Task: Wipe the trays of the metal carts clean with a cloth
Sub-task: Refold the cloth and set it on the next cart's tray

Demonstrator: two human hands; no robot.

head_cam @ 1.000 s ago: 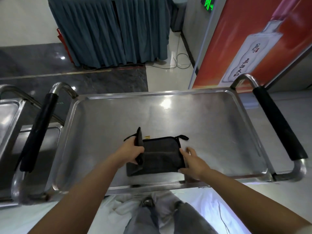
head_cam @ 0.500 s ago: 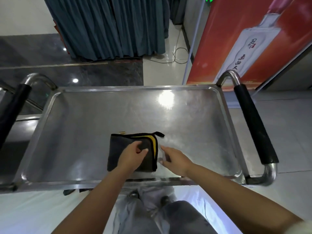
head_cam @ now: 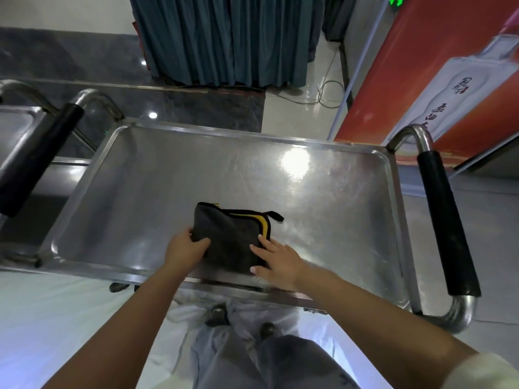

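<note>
A folded dark grey cloth (head_cam: pixel 229 235) with a yellow-trimmed edge lies flat near the front of the steel cart tray (head_cam: pixel 168 178). My left hand (head_cam: pixel 184 249) grips the cloth's left edge, thumb on top and fingers curled at the side. Straight fingers of my right hand (head_cam: pixel 278 262) press flat on the cloth's right front corner. A small black loop sticks out at the cloth's far right corner.
Black-sleeved cart handles stand at the tray's right (head_cam: pixel 446 220) and left (head_cam: pixel 42 161). A second metal cart's tray (head_cam: pixel 14 130) sits at the far left. Teal curtains (head_cam: pixel 224 37) and a red poster panel (head_cam: pixel 449 80) stand beyond; cables lie on the floor.
The cloth was folded over into a smaller pad with its yellow edge showing. My left hand slid from its top to its left edge; my right hand moved onto its right corner.
</note>
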